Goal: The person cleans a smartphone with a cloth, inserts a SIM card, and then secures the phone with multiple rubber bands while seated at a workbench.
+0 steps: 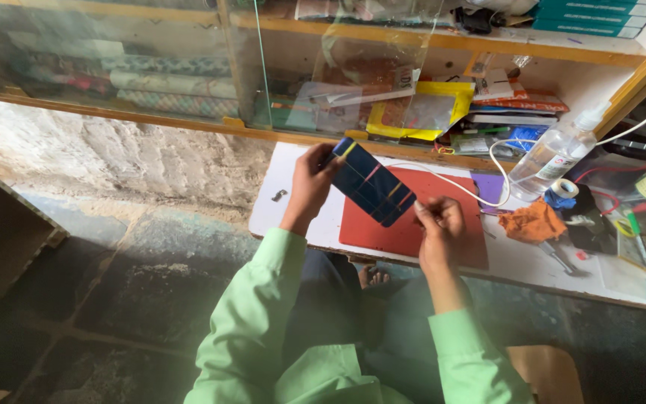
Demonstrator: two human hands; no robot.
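A dark blue flat rectangular device (371, 185) with thin coloured strips across its back is held tilted above a red mat (450, 196) on a low white table (293, 213). My left hand (310, 183) grips its upper left end. My right hand (438, 224) holds its lower right end, fingers curled at the edge. Both arms wear light green sleeves.
A clear plastic bottle (555, 153), a tape roll (564, 188), an orange cloth (534, 222), a white cable (480, 196) and small tools lie at the table's right. A glass-fronted wooden cabinet (188, 67) with papers stands behind. Stone floor lies to the left.
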